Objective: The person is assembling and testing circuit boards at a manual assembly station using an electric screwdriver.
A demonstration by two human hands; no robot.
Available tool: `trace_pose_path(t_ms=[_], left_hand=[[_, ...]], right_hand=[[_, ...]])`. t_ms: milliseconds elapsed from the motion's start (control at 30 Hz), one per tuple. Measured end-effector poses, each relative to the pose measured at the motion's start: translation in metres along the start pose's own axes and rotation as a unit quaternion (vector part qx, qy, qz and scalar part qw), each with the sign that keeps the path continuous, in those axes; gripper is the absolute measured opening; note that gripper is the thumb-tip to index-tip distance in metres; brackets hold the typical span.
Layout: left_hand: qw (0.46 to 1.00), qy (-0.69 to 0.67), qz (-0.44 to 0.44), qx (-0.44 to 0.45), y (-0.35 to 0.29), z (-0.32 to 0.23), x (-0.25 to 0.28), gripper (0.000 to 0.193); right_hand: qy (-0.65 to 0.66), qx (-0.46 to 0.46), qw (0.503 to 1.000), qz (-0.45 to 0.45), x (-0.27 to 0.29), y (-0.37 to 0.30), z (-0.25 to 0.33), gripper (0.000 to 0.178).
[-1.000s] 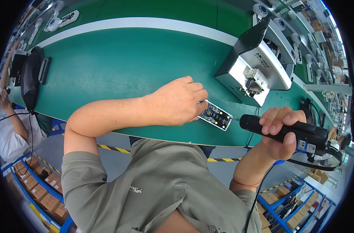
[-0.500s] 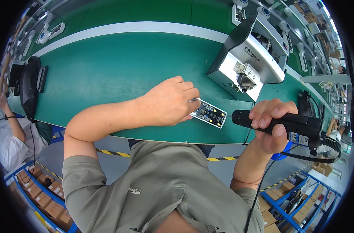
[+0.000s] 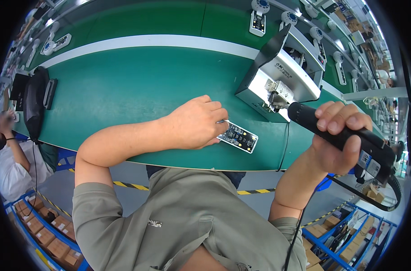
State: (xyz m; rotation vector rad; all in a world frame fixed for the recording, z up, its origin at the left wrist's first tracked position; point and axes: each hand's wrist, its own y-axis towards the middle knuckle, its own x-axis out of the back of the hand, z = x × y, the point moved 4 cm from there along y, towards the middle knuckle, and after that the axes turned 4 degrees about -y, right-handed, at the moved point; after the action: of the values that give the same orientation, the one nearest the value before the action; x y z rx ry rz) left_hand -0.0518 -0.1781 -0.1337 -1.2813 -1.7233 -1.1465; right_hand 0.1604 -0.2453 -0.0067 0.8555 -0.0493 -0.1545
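Note:
My left hand [image 3: 197,122] is closed on the near end of a small white housing with a black circuit board [image 3: 239,137] in it, keeping it low over the green bench. My fingers hide that end. In my right hand [image 3: 343,131] is a black electric screwdriver [image 3: 316,121], fingers wrapped round its body, a cable looping from its rear. Its front end is at the metal outlet of a silver screw feeder [image 3: 284,77]; the bit itself is hard to make out there.
The green bench top [image 3: 124,90] spreads under my hands. Along a belt beyond the white rail [image 3: 169,40] lie several white devices with round heads [image 3: 258,22]. A black bag-like object [image 3: 36,104] stands at the left. Another person [image 3: 22,158] works at the far left.
My right hand has lifted the screwdriver away from the circuit board, up and right, to the screw feeder's outlet. My left hand still holds the housing, nearly in place.

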Motion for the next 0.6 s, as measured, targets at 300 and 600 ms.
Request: trace_pose_path(t_ms=[300, 600], left_hand=[[0.999, 0.021, -0.042, -0.01, -0.001, 0.001, -0.001, 0.021], [0.998, 0.031, -0.044, -0.013, 0.003, 0.002, -0.004, 0.017]], right_hand=[[0.133, -0.125, 0.983, 0.012, -0.026, -0.008, -0.016, 0.031], [0.173, -0.183, 0.968, 0.025, -0.06, -0.041, -0.031, 0.04]])
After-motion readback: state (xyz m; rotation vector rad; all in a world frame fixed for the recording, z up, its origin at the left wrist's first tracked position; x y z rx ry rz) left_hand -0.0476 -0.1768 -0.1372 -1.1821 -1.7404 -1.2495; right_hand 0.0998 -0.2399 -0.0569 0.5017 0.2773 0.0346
